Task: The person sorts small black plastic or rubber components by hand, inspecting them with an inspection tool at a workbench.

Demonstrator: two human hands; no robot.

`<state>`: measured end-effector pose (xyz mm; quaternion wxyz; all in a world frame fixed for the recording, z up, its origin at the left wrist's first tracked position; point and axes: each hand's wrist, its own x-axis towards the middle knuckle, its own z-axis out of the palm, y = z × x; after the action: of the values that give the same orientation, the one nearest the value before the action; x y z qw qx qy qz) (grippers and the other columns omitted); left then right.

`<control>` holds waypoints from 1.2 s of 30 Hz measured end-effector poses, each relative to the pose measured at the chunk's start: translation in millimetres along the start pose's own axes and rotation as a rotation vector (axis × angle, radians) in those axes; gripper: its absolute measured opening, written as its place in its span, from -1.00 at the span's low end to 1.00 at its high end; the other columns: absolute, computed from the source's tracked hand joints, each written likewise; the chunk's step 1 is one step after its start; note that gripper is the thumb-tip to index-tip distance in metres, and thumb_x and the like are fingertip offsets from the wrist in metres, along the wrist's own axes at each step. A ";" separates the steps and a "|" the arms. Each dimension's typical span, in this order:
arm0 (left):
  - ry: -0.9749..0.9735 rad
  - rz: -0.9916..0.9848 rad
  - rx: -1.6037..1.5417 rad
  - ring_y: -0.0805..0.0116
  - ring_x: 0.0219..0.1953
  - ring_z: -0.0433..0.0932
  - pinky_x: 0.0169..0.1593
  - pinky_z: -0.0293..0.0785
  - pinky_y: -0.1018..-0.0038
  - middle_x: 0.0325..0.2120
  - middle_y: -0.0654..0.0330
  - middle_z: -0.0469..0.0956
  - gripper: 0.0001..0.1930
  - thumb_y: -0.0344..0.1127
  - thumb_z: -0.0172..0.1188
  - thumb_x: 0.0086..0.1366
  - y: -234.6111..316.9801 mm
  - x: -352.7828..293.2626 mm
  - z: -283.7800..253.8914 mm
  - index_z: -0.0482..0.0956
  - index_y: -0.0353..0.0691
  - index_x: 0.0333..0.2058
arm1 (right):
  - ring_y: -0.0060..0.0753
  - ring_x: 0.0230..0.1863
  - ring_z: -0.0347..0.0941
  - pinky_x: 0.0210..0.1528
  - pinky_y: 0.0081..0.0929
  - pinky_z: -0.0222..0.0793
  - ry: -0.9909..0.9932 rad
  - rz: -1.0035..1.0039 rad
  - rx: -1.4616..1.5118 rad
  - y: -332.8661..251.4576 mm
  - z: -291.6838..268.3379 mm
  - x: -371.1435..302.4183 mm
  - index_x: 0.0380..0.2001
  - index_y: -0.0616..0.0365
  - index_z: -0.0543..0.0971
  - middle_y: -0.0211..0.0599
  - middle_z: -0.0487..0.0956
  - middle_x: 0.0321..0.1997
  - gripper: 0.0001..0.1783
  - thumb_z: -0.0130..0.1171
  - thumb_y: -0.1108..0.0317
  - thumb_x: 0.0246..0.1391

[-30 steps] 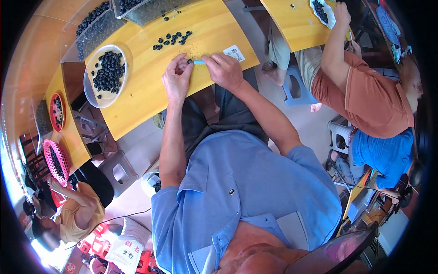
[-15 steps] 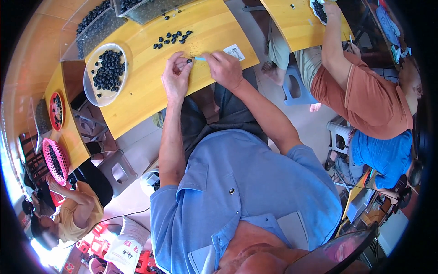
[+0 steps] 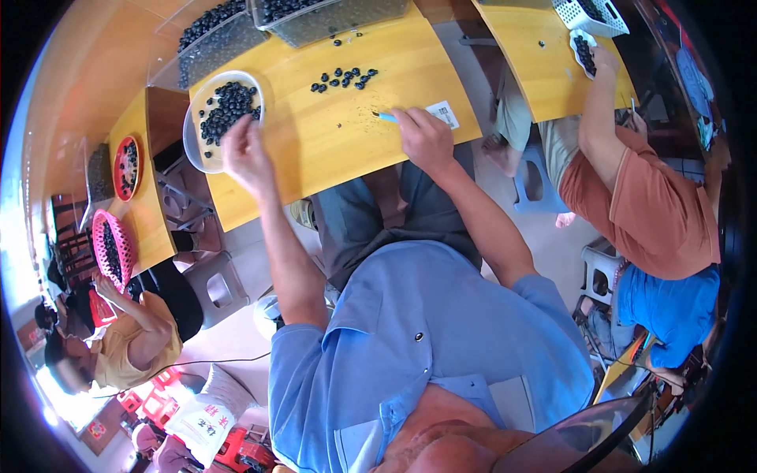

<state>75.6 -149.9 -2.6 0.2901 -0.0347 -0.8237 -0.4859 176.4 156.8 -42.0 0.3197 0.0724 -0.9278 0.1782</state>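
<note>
While sitting at a yellow desk (image 3: 331, 146), the person is reaching the left hand (image 3: 246, 154) toward the near rim of a white bowl (image 3: 197, 142) heaped with dark round berries (image 3: 225, 106). That hand is hovering just at the bowl's edge with its fingers curled inward; from this angle I cannot tell whether its grip is pinching a berry or pressed together on nothing. The right hand (image 3: 426, 138) is resting on the desk near its front edge, and its grip is pinching a thin light-blue tool (image 3: 386, 117) whose tip is pointing left across the wood. Just beside this hand, a small white printed card (image 3: 443, 114) is lying flat. Farther back, a loose cluster of berries (image 3: 344, 78) is sitting on the bare wood, well apart from the bowl. At the far edge, 2 clear bins (image 3: 331, 16) are holding more dark berries. On the right, another person in an orange shirt (image 3: 646, 205) is reaching to a white dish (image 3: 583, 51) on a second yellow desk. On the left, a red bowl (image 3: 126, 165) and a pink basket (image 3: 110, 248) are standing on a further desk.
</note>
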 end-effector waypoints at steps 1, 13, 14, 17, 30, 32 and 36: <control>0.040 -0.025 0.015 0.43 -0.27 0.63 -0.20 0.60 0.50 -0.23 0.15 0.68 -0.83 -0.50 0.38 0.33 -10.8 17.2 -12.2 0.77 -0.27 -0.11 | -0.27 -0.29 0.64 -0.29 -0.31 0.58 0.005 -0.006 0.007 -0.1 -0.7 0.2 -0.13 0.13 0.71 -0.34 0.60 -0.35 -0.71 0.25 0.50 0.04; -0.466 0.267 0.258 -0.04 -0.25 0.65 -0.11 0.59 0.15 -0.34 -0.03 0.64 -0.82 -0.39 0.33 0.36 11.6 16.6 73.3 0.74 -0.23 -0.10 | -0.24 -0.34 0.59 -0.34 -0.28 0.53 0.031 -0.014 0.032 0.0 2.6 2.0 -0.12 0.14 0.69 -0.32 0.53 -0.39 -0.71 0.25 0.50 0.04; -0.471 0.273 0.302 -0.06 -0.22 0.64 -0.09 0.58 0.14 -0.34 -0.04 0.63 -0.82 -0.39 0.33 0.35 6.8 11.0 81.4 0.75 -0.22 -0.10 | -0.23 -0.34 0.59 -0.34 -0.28 0.53 0.014 -0.008 0.037 -3.0 1.4 2.7 -0.12 0.14 0.68 -0.32 0.52 -0.39 -0.72 0.25 0.50 0.05; -0.452 0.299 0.323 -0.04 -0.26 0.64 -0.11 0.57 0.12 -0.36 -0.05 0.61 -0.81 -0.36 0.34 0.35 0.2 0.9 94.1 0.75 -0.23 -0.09 | -0.19 -0.33 0.60 -0.33 -0.24 0.53 -0.008 0.012 0.043 -1.6 1.4 1.5 -0.11 0.13 0.68 -0.30 0.54 -0.37 -0.72 0.27 0.51 0.07; -0.549 0.114 0.256 0.00 -0.24 0.72 -0.09 0.60 0.17 -0.29 -0.08 0.71 -0.77 -0.23 0.39 0.34 8.4 -11.7 86.0 0.80 -0.26 -0.16 | -0.22 -0.34 0.59 -0.33 -0.25 0.53 0.016 -0.004 0.054 -0.4 0.2 1.4 -0.13 0.13 0.66 -0.31 0.52 -0.38 -0.74 0.25 0.52 0.07; -0.570 0.051 0.212 0.01 -0.26 0.73 -0.09 0.61 0.18 -0.31 -0.07 0.73 -0.78 -0.22 0.41 0.32 7.9 -10.0 88.0 0.80 -0.26 -0.19 | -0.23 -0.33 0.59 -0.32 -0.26 0.53 0.033 -0.005 0.062 -0.7 1.8 1.3 -0.14 0.13 0.66 -0.31 0.53 -0.38 -0.75 0.25 0.52 0.06; -0.649 -0.073 0.186 0.05 -0.30 0.76 -0.09 0.64 0.23 -0.36 -0.02 0.77 -0.77 -0.23 0.46 0.26 12.7 -7.7 89.8 0.81 -0.25 -0.22 | -0.23 -0.31 0.61 -0.31 -0.27 0.55 0.042 -0.003 0.057 -0.7 2.3 0.6 -0.15 0.13 0.68 -0.31 0.57 -0.36 -0.74 0.26 0.52 0.04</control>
<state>46.4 -67.8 -28.9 -0.0032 -0.1313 -0.9147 -0.3823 174.7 155.3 -43.1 0.3370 0.0790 -0.9154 0.2057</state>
